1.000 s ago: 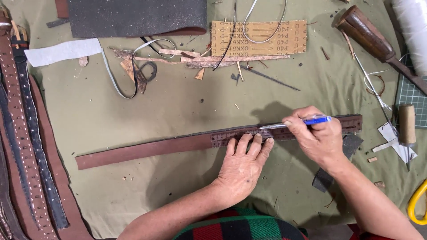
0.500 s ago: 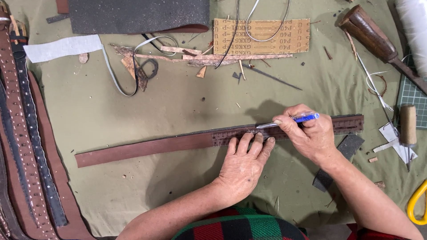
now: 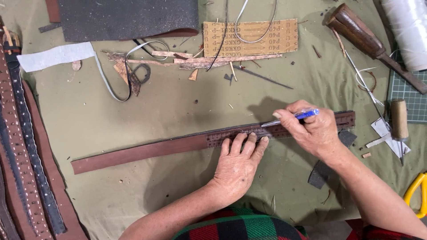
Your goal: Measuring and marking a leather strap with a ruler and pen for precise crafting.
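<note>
A long brown leather strap (image 3: 142, 152) lies across the green cloth. A dark ruler (image 3: 284, 130) rests on its right half. My left hand (image 3: 238, 166) presses flat on the ruler, fingers spread a little. My right hand (image 3: 311, 129) holds a blue pen (image 3: 293, 117) with its tip down at the ruler's upper edge, just above my left fingertips.
Studded leather belts (image 3: 22, 169) lie at the left edge. Leather scraps (image 3: 178, 60), a sandpaper sheet (image 3: 251, 38) and a dark abrasive sheet (image 3: 124, 18) lie beyond. An awl with wooden handle (image 3: 358, 31), a white thread spool (image 3: 409, 31), a cutting mat (image 3: 409, 100) and yellow scissors handles (image 3: 416, 195) sit right.
My right hand slid the pen left along the ruler's edge, then drew back slightly to the right. My left hand stayed pressed on the ruler. The view shifted a little.
</note>
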